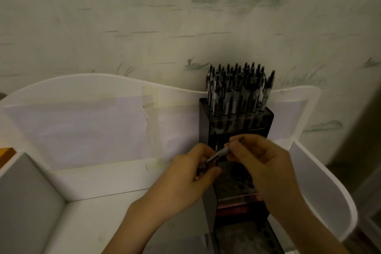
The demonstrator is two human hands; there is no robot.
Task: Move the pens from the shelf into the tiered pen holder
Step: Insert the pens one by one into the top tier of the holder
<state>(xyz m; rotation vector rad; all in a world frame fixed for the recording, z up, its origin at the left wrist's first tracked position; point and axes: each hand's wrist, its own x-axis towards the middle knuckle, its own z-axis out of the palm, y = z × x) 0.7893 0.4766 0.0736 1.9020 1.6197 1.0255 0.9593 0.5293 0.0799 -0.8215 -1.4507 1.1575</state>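
Observation:
A black tiered pen holder point(206, 121) stands on the white shelf point(99, 179) at the right, against its back panel. Its top tier is packed with several dark pens point(237, 90) standing upright. The lower tiers show rows of round holes point(239, 179). Both hands meet in front of the middle tier. My left hand point(185, 177) is closed around pens whose ends poke out below the fingers. My right hand point(266, 163) pinches one pen point(224, 150), which lies tilted between the two hands, tip up to the right.
The shelf has a curved white back panel point(103, 93) with paper taped on it and a rounded right side wall point(329, 192). A grey divider point(26, 192) stands at the left. An orange edge point(6, 154) shows at far left. Painted wallpaper rises behind.

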